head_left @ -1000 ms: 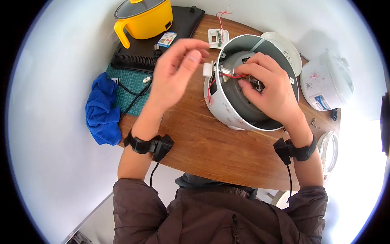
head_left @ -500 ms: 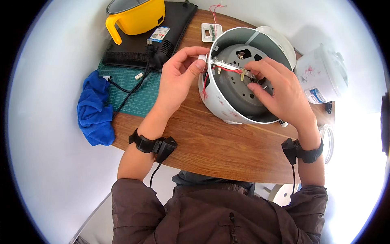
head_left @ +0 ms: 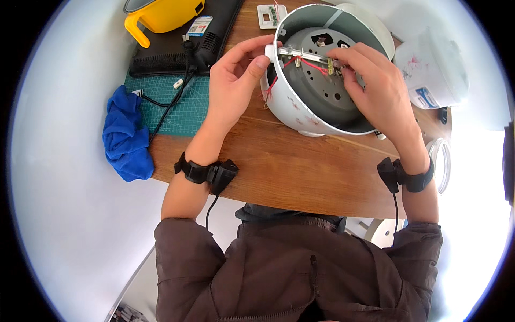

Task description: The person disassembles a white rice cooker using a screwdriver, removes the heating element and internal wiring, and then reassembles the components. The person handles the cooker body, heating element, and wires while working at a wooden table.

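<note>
A white rice cooker shell [head_left: 303, 114] with a pink flower pattern lies tipped on the table, its grey metal inside showing. At the shell's left rim, my left hand [head_left: 233, 80] is closed, thumb and fingers pinching a white plastic switch button [head_left: 270, 52]. From that button a thin metal lever [head_left: 308, 55] reaches into the shell. My right hand [head_left: 378, 88] is closed on the lever's inner end, by a small brass-coloured bracket [head_left: 331, 66]; the fingertips partly hide this end. Red wires [head_left: 314, 66] run along the lever and hang out over the rim.
Behind the shell lies a white panel with a circuit board [head_left: 267, 17]. A yellow pot [head_left: 166, 16] stands on a black appliance [head_left: 161, 53] at far left, near a green cutting mat [head_left: 166, 115] and blue cloth [head_left: 126, 134]. At right are a white lid [head_left: 434, 80] and clear ring [head_left: 441, 166].
The whole view has shifted, so the table and shell sit higher in the picture. Both hands keep their grips, and the lever lies a little flatter.
</note>
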The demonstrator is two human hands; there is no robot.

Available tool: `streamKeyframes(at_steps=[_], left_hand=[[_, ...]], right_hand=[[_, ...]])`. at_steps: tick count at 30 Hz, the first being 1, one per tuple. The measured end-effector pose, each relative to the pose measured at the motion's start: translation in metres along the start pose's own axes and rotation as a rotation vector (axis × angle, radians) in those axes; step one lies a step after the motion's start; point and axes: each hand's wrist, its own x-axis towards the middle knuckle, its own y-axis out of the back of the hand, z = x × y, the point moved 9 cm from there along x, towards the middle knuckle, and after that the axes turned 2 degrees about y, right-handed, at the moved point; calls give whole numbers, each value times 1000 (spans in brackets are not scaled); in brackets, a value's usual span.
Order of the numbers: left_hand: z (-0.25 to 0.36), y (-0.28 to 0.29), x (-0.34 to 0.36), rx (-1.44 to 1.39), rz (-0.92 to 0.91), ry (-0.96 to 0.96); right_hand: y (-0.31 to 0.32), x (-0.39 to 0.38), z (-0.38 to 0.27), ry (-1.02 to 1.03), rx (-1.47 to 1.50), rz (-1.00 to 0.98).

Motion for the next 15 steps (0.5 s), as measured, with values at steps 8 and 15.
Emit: streamKeyframes(at_steps=[8,15], left_hand=[[-9,-9,-4,-57,7,82],[-7,-12,-6,213,-10,-25]], right_hand=[[4,-5,11,-16,-34,6],[11,-6,10,24,-103,17]])
